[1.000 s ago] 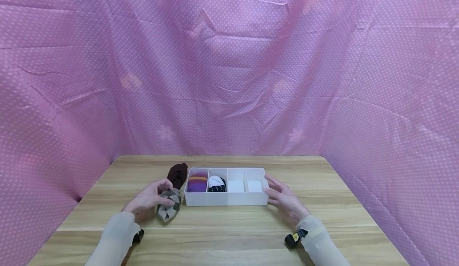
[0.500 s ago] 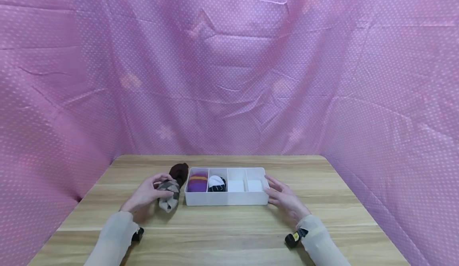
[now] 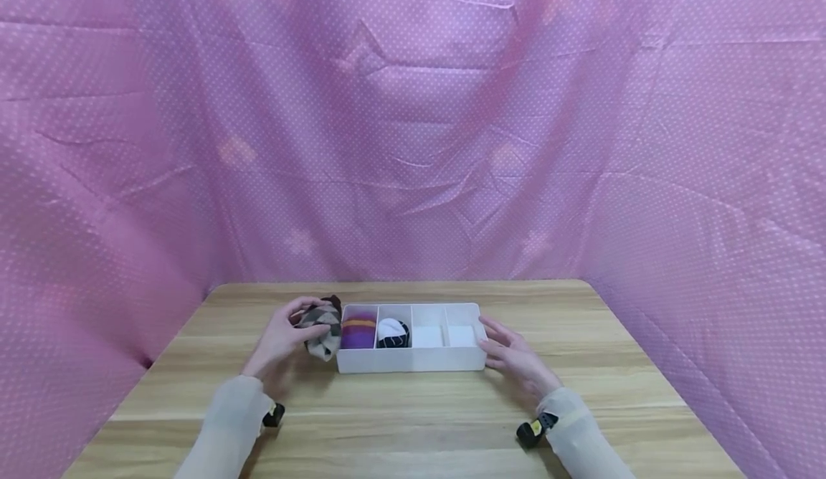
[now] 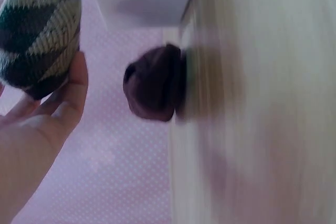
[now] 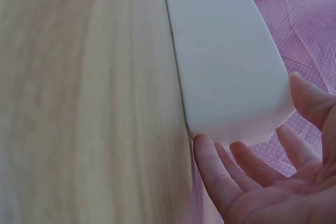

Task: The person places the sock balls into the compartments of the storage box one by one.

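Note:
My left hand [image 3: 279, 337] grips a rolled-up sock [image 3: 325, 328] in a grey, brown and cream diamond pattern, at the left end of the white divided box [image 3: 413, 361]. In the left wrist view this patterned sock [image 4: 44, 30] is raised off the table, thumb and fingers around it. Beyond it lies a dark brown rolled sock [image 4: 152, 85], mostly hidden in the head view. My right hand [image 3: 515, 363] rests its extended fingers against the box's right end. A purple striped sock [image 3: 358, 334] sits in the leftmost compartment, a white and black sock [image 3: 392, 331] in the one beside it.
The two right compartments [image 3: 445, 327] of the box show bare white floors. A wooden table [image 3: 413, 421] carries everything. Pink dotted cloth [image 3: 413, 142] hangs behind the table and along both sides.
My left hand has lifted the patterned sock and carried it right and away from me, up to the box's left end, now covering most of the brown sock. The right hand stays against the box.

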Tool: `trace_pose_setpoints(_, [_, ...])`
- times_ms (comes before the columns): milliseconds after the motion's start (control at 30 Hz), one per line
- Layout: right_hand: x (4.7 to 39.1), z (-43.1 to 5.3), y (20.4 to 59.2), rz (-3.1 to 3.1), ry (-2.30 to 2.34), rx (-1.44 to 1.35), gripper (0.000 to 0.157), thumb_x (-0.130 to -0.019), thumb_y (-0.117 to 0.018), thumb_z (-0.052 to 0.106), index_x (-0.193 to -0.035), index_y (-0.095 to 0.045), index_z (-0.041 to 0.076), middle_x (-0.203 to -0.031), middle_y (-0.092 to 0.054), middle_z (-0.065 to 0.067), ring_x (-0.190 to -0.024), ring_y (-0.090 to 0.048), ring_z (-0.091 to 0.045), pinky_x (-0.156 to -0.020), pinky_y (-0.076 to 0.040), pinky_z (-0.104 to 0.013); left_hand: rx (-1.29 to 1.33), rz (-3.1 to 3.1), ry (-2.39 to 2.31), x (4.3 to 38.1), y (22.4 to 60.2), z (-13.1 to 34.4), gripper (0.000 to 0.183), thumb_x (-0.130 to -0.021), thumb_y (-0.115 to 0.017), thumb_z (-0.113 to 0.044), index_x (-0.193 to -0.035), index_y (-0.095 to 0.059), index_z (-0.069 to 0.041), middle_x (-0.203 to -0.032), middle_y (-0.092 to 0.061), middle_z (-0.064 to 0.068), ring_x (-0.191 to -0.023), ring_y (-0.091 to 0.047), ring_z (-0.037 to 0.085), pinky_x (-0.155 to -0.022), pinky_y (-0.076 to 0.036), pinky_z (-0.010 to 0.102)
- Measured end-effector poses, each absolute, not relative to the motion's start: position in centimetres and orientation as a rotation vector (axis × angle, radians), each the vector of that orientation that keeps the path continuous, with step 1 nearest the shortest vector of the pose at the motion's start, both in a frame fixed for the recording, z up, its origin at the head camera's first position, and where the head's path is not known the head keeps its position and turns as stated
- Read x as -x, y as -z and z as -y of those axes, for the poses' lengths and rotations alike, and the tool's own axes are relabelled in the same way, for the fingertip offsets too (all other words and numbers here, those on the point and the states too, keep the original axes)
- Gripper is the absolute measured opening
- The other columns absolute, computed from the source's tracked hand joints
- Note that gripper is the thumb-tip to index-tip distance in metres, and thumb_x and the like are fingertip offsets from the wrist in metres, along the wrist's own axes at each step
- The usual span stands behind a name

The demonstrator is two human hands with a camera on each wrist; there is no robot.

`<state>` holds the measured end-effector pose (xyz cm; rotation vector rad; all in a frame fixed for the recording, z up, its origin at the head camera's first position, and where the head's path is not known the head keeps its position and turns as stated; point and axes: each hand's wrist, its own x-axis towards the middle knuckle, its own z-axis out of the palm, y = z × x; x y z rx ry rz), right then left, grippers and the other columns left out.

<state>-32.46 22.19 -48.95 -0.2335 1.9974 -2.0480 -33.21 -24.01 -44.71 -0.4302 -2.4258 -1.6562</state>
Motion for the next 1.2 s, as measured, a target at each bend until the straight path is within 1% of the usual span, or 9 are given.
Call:
trace_pose_setpoints(233, [32.2,-22.5,49.0,-1.979,2.044,0.275,0.069,-0.097,-0.061,0.015,-0.156,-0.025,0.015,-0.159,-0.019,-0.026,-0.129,-0.049,-0.032,-0.104,-0.046,-0.045,0.360,2.333,1.660,33.3,44.7,20.1,0.052,-0.078,-0.084,-0.023,-0.125,-0.062,-0.013,-0.122,-0.065,0.012,-0.105,-0.059,0.017,-0.090,-0.047,0.025])
trace_pose_setpoints(333, [32.3,-22.5,49.1,-1.973,2.043,0.291,0.070,-0.097,-0.061,0.016,-0.156,-0.025,0.015,-0.158,-0.020,-0.026,-0.127,-0.051,-0.030,-0.103,-0.047,-0.044,0.350,2.315,1.670,33.4,44.5,18.7,0.052,-0.079,-0.083,-0.019,-0.125,-0.062,-0.012,-0.122,-0.065,0.012,-0.105,-0.058,0.016,-0.090,-0.046,0.026])
trace_pose_setpoints(533, [32.3,-22.5,49.2,-1.979,2.046,0.293,0.070,-0.097,-0.062,0.017,-0.155,-0.025,0.014,-0.157,-0.022,-0.026,-0.124,-0.053,-0.027,-0.101,-0.049,-0.043,0.361,2.307,1.674,32.1,42.6,16.2,0.049,-0.080,-0.081,-0.012,-0.125,-0.062,-0.007,-0.121,-0.066,0.015,-0.105,-0.060,0.022,-0.089,-0.048,0.032])
trace_pose_setpoints(633, [32.4,-22.5,49.2,-1.981,2.040,0.296,0.069,-0.097,-0.061,0.017,-0.156,-0.025,0.014,-0.158,-0.022,-0.026,-0.125,-0.052,-0.028,-0.101,-0.048,-0.043,0.366,2.307,1.643,32.2,42.8,15.4,0.048,-0.080,-0.082,-0.020,-0.124,-0.063,-0.014,-0.121,-0.066,0.010,-0.105,-0.060,0.022,-0.089,-0.047,0.033])
trace_pose_setpoints(733, [32.4,-22.7,49.1,-1.991,2.032,0.296,0.068,-0.097,-0.061,0.017,-0.156,-0.025,0.015,-0.158,-0.022,-0.025,-0.126,-0.051,-0.028,-0.102,-0.048,-0.043,0.379,2.286,1.630,33.3,43.7,14.8,0.047,-0.078,-0.084,-0.028,-0.121,-0.065,-0.022,-0.119,-0.066,0.005,-0.104,-0.059,0.022,-0.087,-0.046,0.033])
trace_pose_setpoints(800, [32.4,-22.8,49.0,-2.001,2.028,0.292,0.069,-0.097,-0.062,0.019,-0.155,-0.026,0.015,-0.158,-0.022,-0.025,-0.125,-0.052,-0.028,-0.102,-0.048,-0.043,0.404,2.283,1.618,33.7,44.1,14.5,0.047,-0.077,-0.085,-0.030,-0.119,-0.065,-0.025,-0.117,-0.067,0.002,-0.103,-0.059,0.021,-0.087,-0.046,0.033])
trace_pose_setpoints(933, [32.3,-22.9,49.1,-2.001,2.031,0.285,0.071,-0.096,-0.064,0.020,-0.155,-0.026,0.016,-0.158,-0.022,-0.025,-0.123,-0.054,-0.026,-0.101,-0.049,-0.042,0.441,2.284,1.611,33.8,44.3,13.8,0.047,-0.077,-0.085,-0.027,-0.119,-0.066,-0.024,-0.117,-0.067,0.002,-0.102,-0.060,0.019,-0.087,-0.046,0.033])
trace_pose_setpoints(1033, [32.4,-22.8,49.2,-1.985,2.036,0.295,0.071,-0.096,-0.063,0.019,-0.156,-0.025,0.015,-0.158,-0.022,-0.025,-0.125,-0.053,-0.028,-0.102,-0.048,-0.042,0.448,2.286,1.617,33.8,44.5,13.6,0.048,-0.076,-0.085,-0.025,-0.120,-0.066,-0.021,-0.119,-0.067,0.003,-0.103,-0.060,0.020,-0.087,-0.046,0.033])
trace_pose_setpoints(1200, [32.7,-22.7,49.2,-1.975,2.039,0.298,0.069,-0.097,-0.061,0.017,-0.156,-0.024,0.014,-0.158,-0.021,-0.026,-0.128,-0.050,-0.031,-0.103,-0.047,-0.043,0.482,2.289,1.643,34.3,44.4,13.1,0.054,-0.076,-0.085,-0.028,-0.124,-0.066,-0.017,-0.123,-0.067,0.001,-0.106,-0.060,0.020,-0.089,-0.048,0.033])
